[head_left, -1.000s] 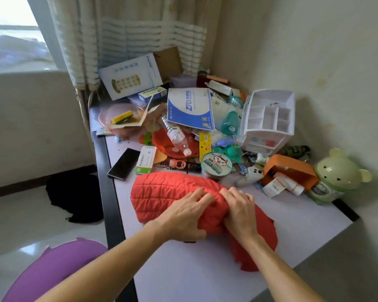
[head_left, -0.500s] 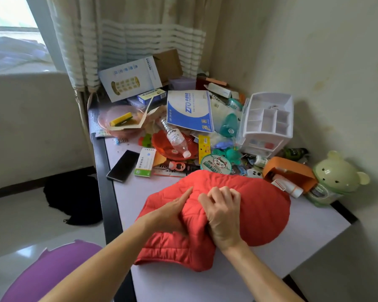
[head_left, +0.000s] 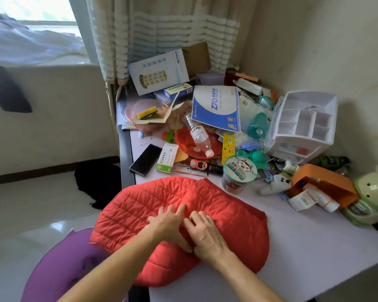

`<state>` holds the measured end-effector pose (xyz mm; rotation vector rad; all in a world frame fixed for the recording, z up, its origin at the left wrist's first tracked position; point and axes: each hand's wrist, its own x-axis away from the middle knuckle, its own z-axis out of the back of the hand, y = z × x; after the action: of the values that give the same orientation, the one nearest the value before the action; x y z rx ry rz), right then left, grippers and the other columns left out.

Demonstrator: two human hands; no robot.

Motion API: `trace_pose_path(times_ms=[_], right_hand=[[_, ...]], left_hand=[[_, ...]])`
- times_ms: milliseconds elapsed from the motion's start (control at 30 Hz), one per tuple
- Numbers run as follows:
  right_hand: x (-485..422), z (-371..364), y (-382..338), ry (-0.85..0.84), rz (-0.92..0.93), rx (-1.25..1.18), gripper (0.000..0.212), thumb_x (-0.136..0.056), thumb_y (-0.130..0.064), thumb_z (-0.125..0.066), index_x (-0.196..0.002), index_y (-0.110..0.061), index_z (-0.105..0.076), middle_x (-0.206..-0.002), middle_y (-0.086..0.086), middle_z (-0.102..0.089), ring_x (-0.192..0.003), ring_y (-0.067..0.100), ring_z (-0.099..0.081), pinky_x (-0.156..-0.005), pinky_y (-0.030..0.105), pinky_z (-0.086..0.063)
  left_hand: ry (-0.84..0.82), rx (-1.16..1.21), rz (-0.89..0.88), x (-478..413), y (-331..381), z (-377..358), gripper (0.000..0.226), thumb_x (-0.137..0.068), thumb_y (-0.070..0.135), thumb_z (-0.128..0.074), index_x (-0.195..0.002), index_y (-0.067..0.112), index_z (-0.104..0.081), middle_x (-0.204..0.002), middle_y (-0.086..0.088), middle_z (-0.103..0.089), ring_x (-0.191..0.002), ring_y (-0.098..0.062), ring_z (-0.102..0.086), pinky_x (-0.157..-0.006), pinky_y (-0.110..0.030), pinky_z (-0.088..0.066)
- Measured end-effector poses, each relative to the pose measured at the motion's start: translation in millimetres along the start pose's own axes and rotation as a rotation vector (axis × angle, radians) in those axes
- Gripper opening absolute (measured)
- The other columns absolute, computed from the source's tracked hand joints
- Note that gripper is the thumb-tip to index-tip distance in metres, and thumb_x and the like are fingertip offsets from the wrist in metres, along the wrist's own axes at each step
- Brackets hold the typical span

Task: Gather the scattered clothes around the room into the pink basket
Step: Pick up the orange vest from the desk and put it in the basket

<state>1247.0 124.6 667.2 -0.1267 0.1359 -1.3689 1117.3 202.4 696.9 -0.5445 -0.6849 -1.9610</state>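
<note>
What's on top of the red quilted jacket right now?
Both hands, left hand and right hand, press on the red quilted jacket. Nothing else lies on it. The table beneath it is covered.

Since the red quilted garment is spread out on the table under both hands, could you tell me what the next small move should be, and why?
Probably close both hands on the red quilted garment and bunch it together. The left hand and right hand lie on its middle with fingers spread, not gripping, and it hangs over the table edge. No pink basket is in view, so it must be lifted first.
</note>
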Motion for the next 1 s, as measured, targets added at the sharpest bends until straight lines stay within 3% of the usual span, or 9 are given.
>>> trace_pose_path(times_ms=[100, 167, 233, 333, 433, 533, 633, 800, 1000], right_hand=[[1, 9, 16, -0.073, -0.052, -0.054, 0.091, -0.056, -0.038, -0.074, -0.136, -0.039, -0.031, -0.145, 0.004, -0.03, -0.132, 0.029, -0.032, -0.109, 0.053, -0.031], [1, 11, 31, -0.169, -0.218, -0.098, 0.122, -0.055, -0.048, -0.078, -0.146, -0.049, 0.004, -0.159, 0.002, 0.01, -0.146, 0.031, 0.006, -0.112, 0.064, -0.006], [-1, 10, 40, -0.295, -0.349, -0.127, 0.139, -0.051, -0.053, -0.084, -0.142, -0.048, 0.022, -0.155, 0.002, 0.03, -0.143, 0.038, 0.018, -0.109, 0.068, -0.002], [-6, 2, 40, -0.459, -0.413, -0.117, 0.135, -0.055, -0.048, -0.085, -0.146, -0.045, 0.015, -0.158, 0.006, 0.022, -0.144, 0.045, 0.007, -0.108, 0.07, -0.005], [-8, -8, 35, -0.524, -0.367, -0.029, 0.104, -0.065, -0.038, -0.078, -0.146, -0.044, -0.013, -0.157, 0.0, -0.01, -0.14, 0.044, -0.011, -0.109, 0.07, -0.004], [-7, -14, 32, -0.499, -0.302, 0.0, 0.085, -0.073, -0.026, -0.068, -0.143, -0.046, -0.024, -0.154, -0.004, -0.017, -0.141, 0.043, -0.01, -0.108, 0.071, 0.002], [-3, -15, 31, -0.49, -0.252, -0.01, 0.081, -0.077, -0.02, -0.064, -0.144, -0.043, -0.026, -0.154, -0.005, -0.016, -0.142, 0.042, -0.006, -0.107, 0.071, 0.004], [1, -17, 27, -0.486, -0.301, -0.127, 0.085, -0.074, -0.018, -0.067, -0.142, -0.044, -0.022, -0.156, -0.005, 0.0, -0.144, 0.04, 0.003, -0.108, 0.071, -0.01], [6, -18, 33, -0.404, -0.591, -0.22, 0.14, -0.054, -0.036, -0.088, -0.143, -0.049, 0.019, -0.146, 0.002, 0.045, -0.143, 0.043, 0.005, -0.101, 0.065, -0.034]], left_hand=[[0.064, -0.103, 0.123, -1, -12, -11, 0.105, -0.061, 0.054, -0.077, -0.145, 0.026, -0.02, -0.157, -0.009, -0.006, -0.142, -0.043, -0.007, -0.099, -0.072, -0.028], [0.041, -0.089, 0.145, -4, -16, -15, 0.092, -0.065, 0.047, -0.075, -0.142, 0.03, -0.028, -0.159, -0.007, -0.001, -0.142, -0.044, -0.003, -0.1, -0.074, -0.025], [0.042, -0.126, 0.129, -6, -13, -15, 0.085, -0.067, 0.045, -0.074, -0.14, 0.035, -0.033, -0.159, -0.006, 0.005, -0.143, -0.044, 0.004, -0.1, -0.076, -0.021], [0.092, -0.25, 0.076, -12, -8, -12, 0.086, -0.067, 0.044, -0.076, -0.141, 0.034, -0.034, -0.159, -0.007, 0.016, -0.143, -0.044, 0.016, -0.1, -0.079, -0.011], [0.158, -0.299, 0.093, -17, -9, -9, 0.121, -0.059, 0.052, -0.081, -0.15, 0.03, -0.004, -0.155, -0.009, 0.028, -0.141, -0.043, 0.023, -0.101, -0.079, -0.006], [0.253, -0.345, 0.125, -24, -16, -3, 0.146, -0.051, 0.059, -0.083, -0.146, 0.03, 0.024, -0.153, -0.011, 0.034, -0.139, -0.044, 0.026, -0.1, -0.077, 0.001], [0.245, -0.323, 0.166, -36, -23, 4, 0.153, -0.045, 0.059, -0.085, -0.144, 0.031, 0.028, -0.154, -0.012, 0.031, -0.139, -0.045, 0.025, -0.099, -0.078, 0.003], [0.064, -0.143, 0.243, -51, -31, -8, 0.144, -0.049, 0.052, -0.088, -0.149, 0.033, 0.014, -0.158, -0.008, 0.012, -0.141, -0.047, 0.0, -0.098, -0.077, -0.023], [0.093, 0.013, 0.18, -47, -20, -28, 0.085, -0.067, 0.021, -0.076, -0.137, 0.032, -0.029, -0.14, -0.007, -0.026, -0.125, -0.042, -0.03, -0.089, -0.06, -0.047]])
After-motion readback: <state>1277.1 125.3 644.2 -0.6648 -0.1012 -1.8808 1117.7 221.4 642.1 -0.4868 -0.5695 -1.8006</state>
